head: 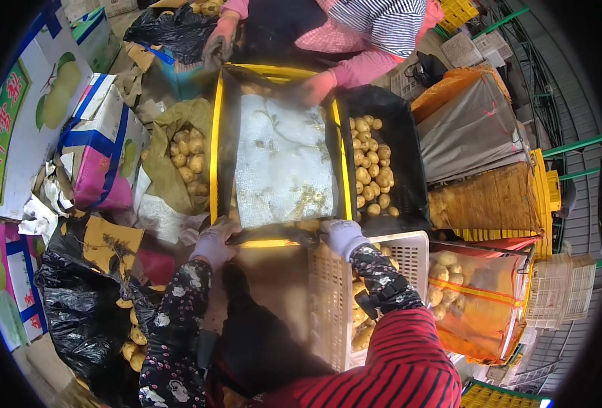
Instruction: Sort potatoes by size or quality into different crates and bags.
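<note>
Before me is a yellow plastic crate point(213, 168) with a black liner folded over its rim. A pale, translucent sheet with a leafy print point(280, 158) covers most of its inside, and a few potatoes point(308, 224) show along the near edge. My left hand point(214, 242), in a light glove, grips the crate's near left corner. At the near right corner my right hand point(343, 235), gloved alike, holds the rim and liner. Across the crate, a co-worker's gloved hand point(317, 89) touches the sheet's far right corner; their other hand point(220, 43) is near the far left corner.
On the right are a black-lined crate of potatoes point(375, 168), a white plastic crate point(331, 306) and an orange mesh-fronted bag of potatoes point(477, 296). To the left are an olive sack of potatoes point(163, 168), printed cartons point(99, 148) and a black plastic bag point(82, 301).
</note>
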### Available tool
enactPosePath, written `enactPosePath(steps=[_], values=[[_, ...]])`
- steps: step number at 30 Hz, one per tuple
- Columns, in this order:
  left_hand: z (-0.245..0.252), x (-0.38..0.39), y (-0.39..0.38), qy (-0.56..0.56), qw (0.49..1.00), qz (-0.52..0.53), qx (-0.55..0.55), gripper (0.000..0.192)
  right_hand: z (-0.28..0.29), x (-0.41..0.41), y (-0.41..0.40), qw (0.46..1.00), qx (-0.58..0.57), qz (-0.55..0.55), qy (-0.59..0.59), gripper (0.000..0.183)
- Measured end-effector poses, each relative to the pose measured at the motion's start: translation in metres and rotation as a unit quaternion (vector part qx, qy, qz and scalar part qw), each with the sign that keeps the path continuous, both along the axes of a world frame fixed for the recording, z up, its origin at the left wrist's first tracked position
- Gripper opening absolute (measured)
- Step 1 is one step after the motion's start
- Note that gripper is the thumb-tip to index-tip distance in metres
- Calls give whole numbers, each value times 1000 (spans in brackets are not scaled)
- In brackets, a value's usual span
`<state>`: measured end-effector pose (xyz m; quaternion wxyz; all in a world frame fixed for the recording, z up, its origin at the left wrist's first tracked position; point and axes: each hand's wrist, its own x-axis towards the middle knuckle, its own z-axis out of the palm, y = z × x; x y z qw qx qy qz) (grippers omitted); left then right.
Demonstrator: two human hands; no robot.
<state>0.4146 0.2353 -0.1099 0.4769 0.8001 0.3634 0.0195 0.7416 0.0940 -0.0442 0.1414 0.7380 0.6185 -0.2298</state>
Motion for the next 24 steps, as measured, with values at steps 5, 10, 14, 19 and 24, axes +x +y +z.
enactPosePath(steps=[5, 10, 14, 19, 24], values=[[-2, -2, -6, 21, 997, -1, 72, 47, 51, -28, 35, 993, -52, -58, -89, 64], [-4, 1, -6, 38, 996, -16, 73, 50, 43, -59, 38, 996, 17, 36, 74, 56], [18, 8, -5, 52, 997, 25, 53, 47, 3, -62, 32, 967, 68, -150, 194, 18], [45, 44, -29, -2, 967, 62, 249, 44, -5, -62, 22, 983, 156, -47, 89, 14], [31, 80, -39, -111, 965, 21, -235, 53, 2, -68, 36, 978, -20, -137, 159, 21]])
